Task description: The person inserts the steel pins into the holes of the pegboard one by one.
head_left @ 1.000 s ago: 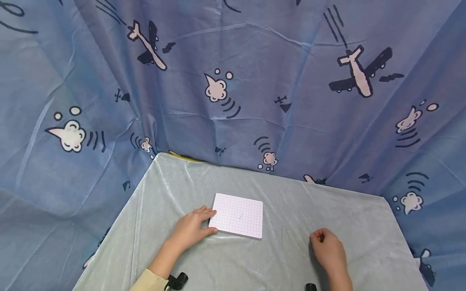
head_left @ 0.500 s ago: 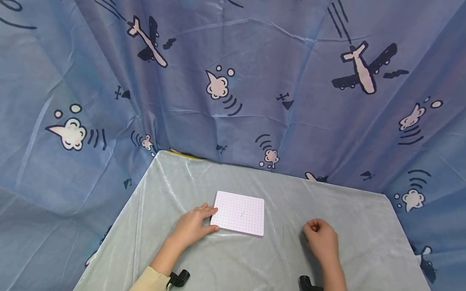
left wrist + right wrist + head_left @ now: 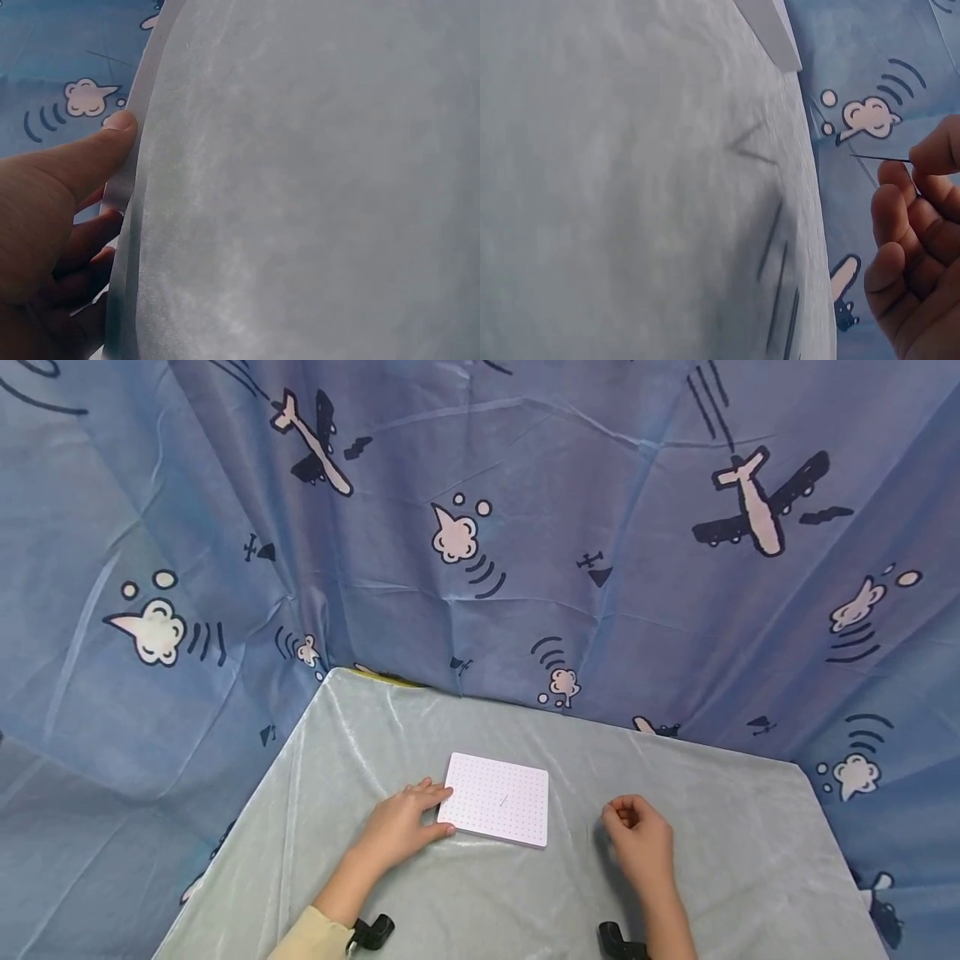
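A white board with a grid of small dots lies on the cloth-covered table. My left hand holds its near-left corner, fingertips on the left side and thumb at the near edge. In the left wrist view, the thumb presses the board's edge. One thin needle-like line shows at the board's middle. Right of the board, my right hand is raised over the cloth. The right wrist view shows it pinching a thin needle between thumb and forefinger. Several more needles lie on the cloth below.
Pale grey-green velvety cloth covers the table. Behind and at both sides hangs a blue curtain printed with planes and clouds. Black wrist-camera mounts sit near both wrists.
My right hand has moved left and up toward the board, away from where it was beside the needles. My left hand stays on the board; the whole view has shifted slightly.
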Available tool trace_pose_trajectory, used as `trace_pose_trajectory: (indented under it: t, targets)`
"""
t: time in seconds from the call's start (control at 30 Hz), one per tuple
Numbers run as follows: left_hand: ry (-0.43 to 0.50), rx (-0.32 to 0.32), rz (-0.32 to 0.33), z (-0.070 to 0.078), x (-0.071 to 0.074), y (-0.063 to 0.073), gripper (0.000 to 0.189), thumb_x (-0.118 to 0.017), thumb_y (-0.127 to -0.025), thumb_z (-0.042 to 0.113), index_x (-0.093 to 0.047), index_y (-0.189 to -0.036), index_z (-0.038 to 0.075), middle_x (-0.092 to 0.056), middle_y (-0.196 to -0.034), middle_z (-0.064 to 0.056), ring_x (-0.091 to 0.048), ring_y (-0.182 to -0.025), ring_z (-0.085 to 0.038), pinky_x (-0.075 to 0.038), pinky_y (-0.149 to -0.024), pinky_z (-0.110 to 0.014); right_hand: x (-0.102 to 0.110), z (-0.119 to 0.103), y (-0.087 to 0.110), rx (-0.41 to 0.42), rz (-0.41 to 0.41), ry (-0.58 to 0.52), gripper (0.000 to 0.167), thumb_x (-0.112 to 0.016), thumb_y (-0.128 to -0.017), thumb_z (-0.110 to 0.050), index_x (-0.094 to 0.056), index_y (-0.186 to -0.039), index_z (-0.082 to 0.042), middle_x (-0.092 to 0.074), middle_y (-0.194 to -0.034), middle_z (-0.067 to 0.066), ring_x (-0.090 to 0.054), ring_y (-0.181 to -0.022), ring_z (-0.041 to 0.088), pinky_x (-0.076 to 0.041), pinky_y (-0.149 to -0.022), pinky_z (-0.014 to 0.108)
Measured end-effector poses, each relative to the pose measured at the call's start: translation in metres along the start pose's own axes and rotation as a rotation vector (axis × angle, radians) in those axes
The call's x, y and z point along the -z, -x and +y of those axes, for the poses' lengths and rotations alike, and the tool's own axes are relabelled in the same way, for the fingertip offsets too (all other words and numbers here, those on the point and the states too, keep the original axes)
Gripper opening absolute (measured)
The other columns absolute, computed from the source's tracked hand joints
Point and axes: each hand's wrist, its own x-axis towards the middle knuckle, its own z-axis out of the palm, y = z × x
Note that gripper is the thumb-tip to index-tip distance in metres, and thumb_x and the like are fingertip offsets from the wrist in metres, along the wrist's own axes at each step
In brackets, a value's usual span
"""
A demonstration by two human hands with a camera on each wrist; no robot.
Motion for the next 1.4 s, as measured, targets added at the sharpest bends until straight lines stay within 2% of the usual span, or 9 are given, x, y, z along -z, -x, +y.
trace_pose_trajectory:
  t: [0.13,0.33,0.43,0.6,0.93,1.2,1.4]
  targets:
    - [-0.001,-0.006,-0.003,0.000,0.000,-0.001,0.064,-0.089,-0.091,0.046,-0.073,-0.146,0.019,-0.068,-0.150,0.001,-0.057,-0.147,-0.031,-0.050,-0.113,-0.061,-0.008,-0.004,-0.003,0.014,-0.025,-0.015,0.004,-0.076,-0.099,-0.007,-0.075,-0.097,-0.004,-0.070,-0.083,0.007,-0.061,-0.070,0.014,-0.051,-0.057,0.021]
    - [0.008,-0.009,-0.008,0.000,0.001,-0.001,0.064,-0.089,-0.091,0.045,-0.073,-0.146,0.017,-0.069,-0.150,0.000,-0.057,-0.147,-0.032,-0.049,-0.115,-0.060,-0.022,-0.011,-0.004,0.004,-0.145,-0.032,0.003,-0.077,-0.101,-0.008,-0.075,-0.100,-0.005,-0.071,-0.087,0.007,-0.063,-0.071,0.016,-0.054,-0.057,0.026]
    - [0.001,-0.012,-0.007,-0.001,0.002,-0.001,0.065,-0.089,-0.091,0.045,-0.072,-0.146,0.017,-0.068,-0.150,0.000,-0.056,-0.147,-0.032,-0.048,-0.116,-0.059,-0.028,-0.015,-0.003,0.021,-0.176,-0.049,0.004,-0.078,-0.100,-0.007,-0.075,-0.100,-0.005,-0.071,-0.089,0.008,-0.063,-0.074,0.017,-0.055,-0.059,0.026]
    - [-0.007,-0.023,-0.004,-0.001,0.002,-0.001,0.065,-0.089,-0.091,0.045,-0.072,-0.147,0.017,-0.068,-0.150,0.000,-0.057,-0.147,-0.031,-0.048,-0.117,-0.057,-0.039,-0.020,-0.002,0.046,-0.192,-0.066,0.005,-0.079,-0.099,-0.007,-0.075,-0.100,-0.005,-0.071,-0.089,0.007,-0.063,-0.075,0.020,-0.054,-0.060,0.026]
    - [-0.011,-0.026,-0.006,-0.004,-0.002,0.000,0.065,-0.088,-0.092,0.046,-0.071,-0.148,0.017,-0.067,-0.151,0.000,-0.056,-0.148,-0.030,-0.047,-0.118,-0.055,-0.059,-0.030,-0.001,0.110,-0.194,-0.110,0.007,-0.081,-0.092,0.000,-0.076,-0.097,-0.003,-0.071,-0.085,0.004,-0.065,-0.076,0.016,-0.055,-0.065,0.023]
    - [-0.006,-0.024,-0.002,-0.004,-0.002,0.001,0.065,-0.088,-0.092,0.045,-0.071,-0.148,0.016,-0.068,-0.151,0.000,-0.056,-0.148,-0.029,-0.046,-0.120,-0.053,-0.068,-0.037,0.001,0.107,-0.238,-0.131,0.008,-0.080,-0.094,0.000,-0.075,-0.098,-0.005,-0.071,-0.087,0.003,-0.066,-0.079,0.017,-0.056,-0.069,0.023]
    - [-0.017,-0.024,0.004,-0.004,-0.002,0.001,0.065,-0.087,-0.092,0.046,-0.071,-0.148,0.017,-0.067,-0.151,0.001,-0.056,-0.148,-0.029,-0.047,-0.119,-0.054,-0.074,-0.043,0.001,0.145,-0.247,-0.137,0.008,-0.081,-0.093,0.001,-0.074,-0.097,-0.002,-0.072,-0.087,0.003,-0.067,-0.079,0.014,-0.056,-0.071,0.022]
